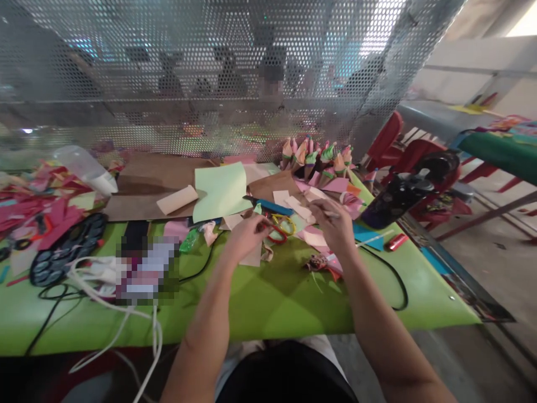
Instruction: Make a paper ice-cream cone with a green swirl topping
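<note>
Over the middle of the table, my left hand [246,234] is closed with thumb and fingers together. A small pale green tip [257,209] shows just above its fingers; whether it is held I cannot tell. Right beside those fingertips are red-handled scissors [277,235] and a yellow loop handle [286,224]. My right hand [335,225] is pinched near white paper pieces [298,207], with a thin light thing at its fingers, too blurred to name. Below it lies a small brown and pink paper bundle [323,263]. A blue-handled cutter [273,207] sits between the hands.
Several paper cones [314,157] stand at the back. A light green sheet [220,190] and a cardboard roll [177,200] lie behind my left hand. Paper scraps [54,207], a dark palette [69,249] and white cables [155,330] are left. A dark bottle [396,196] stands right.
</note>
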A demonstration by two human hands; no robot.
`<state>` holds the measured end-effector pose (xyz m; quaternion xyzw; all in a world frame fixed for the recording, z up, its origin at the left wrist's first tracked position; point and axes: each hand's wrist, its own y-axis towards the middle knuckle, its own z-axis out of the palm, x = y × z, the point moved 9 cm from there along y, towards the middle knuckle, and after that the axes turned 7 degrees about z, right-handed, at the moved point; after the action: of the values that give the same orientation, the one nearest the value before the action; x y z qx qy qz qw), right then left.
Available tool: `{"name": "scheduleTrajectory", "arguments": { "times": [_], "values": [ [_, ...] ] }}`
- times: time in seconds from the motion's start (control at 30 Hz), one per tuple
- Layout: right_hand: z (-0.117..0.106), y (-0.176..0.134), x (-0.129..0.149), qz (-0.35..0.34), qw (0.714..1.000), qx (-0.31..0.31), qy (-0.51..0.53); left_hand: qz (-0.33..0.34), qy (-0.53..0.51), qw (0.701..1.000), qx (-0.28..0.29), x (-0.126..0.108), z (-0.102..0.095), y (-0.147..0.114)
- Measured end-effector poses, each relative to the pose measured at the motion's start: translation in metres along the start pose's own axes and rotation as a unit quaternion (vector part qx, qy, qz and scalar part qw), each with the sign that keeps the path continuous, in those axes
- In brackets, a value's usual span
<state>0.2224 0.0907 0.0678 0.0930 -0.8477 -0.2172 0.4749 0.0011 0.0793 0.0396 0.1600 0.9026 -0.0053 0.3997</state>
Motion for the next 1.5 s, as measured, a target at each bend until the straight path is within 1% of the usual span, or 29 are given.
{"name": "scheduleTrajectory", "arguments": {
  "times": [0.03,0.1,0.17,0.23,0.3,0.4,0.57,0.63,0.7,0.77,0.8,0.83,0.87,0.9,0.97,1.0,1.07,1.13,1.17,1.23,1.3,1.4,1.5],
  "values": [
    [0.006,0.001,-0.002,-0.013,0.999,0.023,-0.038,-0.006,0.015,0.999,0.042,0.001,0.006,-0.001],
    [0.018,0.001,-0.011,-0.011,0.991,0.063,-0.118,-0.006,0.042,0.993,0.107,0.003,0.017,-0.003],
    [0.028,-0.001,-0.025,0.015,0.976,0.099,-0.192,0.007,0.067,0.988,0.140,0.003,0.023,-0.005],
    [0.034,-0.005,-0.035,0.035,0.960,0.133,-0.242,0.027,0.084,0.986,0.143,0.003,0.027,-0.005],
    [0.037,-0.008,-0.037,0.036,0.953,0.151,-0.260,0.041,0.091,0.986,0.134,0.004,0.029,-0.005],
    [0.033,-0.009,-0.028,0.023,0.958,0.143,-0.246,0.037,0.088,0.988,0.123,0.009,0.032,-0.004],
    [0.024,-0.007,-0.009,0.024,0.977,0.136,-0.164,0.010,0.089,0.986,0.139,0.010,0.030,-0.005],
    [0.016,-0.003,-0.001,0.018,0.986,0.115,-0.118,0.008,0.084,0.986,0.142,0.006,0.023,-0.005],
    [0.004,-0.001,0.007,0.009,0.993,0.084,-0.078,0.002,0.077,0.988,0.132,0.004,0.010,-0.006],
    [-0.010,-0.004,0.011,0.009,0.997,0.058,-0.050,-0.018,0.093,0.991,0.096,0.008,-0.011,-0.007],
    [-0.017,-0.008,0.011,0.014,0.998,0.052,-0.044,-0.042,0.126,0.989,0.061,0.013,-0.025,-0.008],
    [-0.025,-0.014,0.010,0.020,0.997,0.051,-0.047,-0.080,0.175,0.981,0.022,0.021,-0.041,-0.010],
    [-0.032,-0.022,0.009,0.021,0.997,0.055,-0.059,-0.121,0.227,0.966,-0.004,0.028,-0.055,-0.013],
    [-0.037,-0.031,0.006,0.027,0.994,0.065,-0.082,-0.148,0.260,0.954,-0.024,0.033,-0.065,-0.015],
    [-0.050,-0.054,-0.003,0.037,0.986,0.076,-0.142,-0.166,0.284,0.942,-0.060,0.036,-0.076,-0.017],
    [-0.055,-0.065,-0.010,0.047,0.981,0.081,-0.171,-0.165,0.283,0.942,-0.070,0.037,-0.077,-0.016],
    [-0.065,-0.087,-0.026,0.069,0.969,0.082,-0.222,-0.156,0.274,0.947,-0.066,0.037,-0.068,-0.012],
    [-0.066,-0.106,-0.043,0.085,0.959,0.099,-0.250,-0.147,0.271,0.951,-0.037,0.038,-0.053,-0.005],
    [-0.067,-0.112,-0.051,0.089,0.956,0.095,-0.261,-0.146,0.276,0.950,-0.023,0.040,-0.046,-0.003],
    [-0.064,-0.121,-0.062,0.088,0.953,0.099,-0.272,-0.157,0.289,0.944,-0.019,0.045,-0.037,0.001],
    [-0.058,-0.126,-0.071,0.086,0.951,0.107,-0.276,-0.146,0.280,0.949,-0.014,0.047,-0.028,0.004],
    [-0.054,-0.128,-0.075,0.080,0.953,0.090,-0.278,-0.103,0.245,0.964,-0.013,0.046,-0.017,0.009],
    [-0.059,-0.128,-0.067,0.049,0.960,0.038,-0.274,-0.090,0.244,0.965,-0.019,0.050,-0.012,0.011]
  ]
}}
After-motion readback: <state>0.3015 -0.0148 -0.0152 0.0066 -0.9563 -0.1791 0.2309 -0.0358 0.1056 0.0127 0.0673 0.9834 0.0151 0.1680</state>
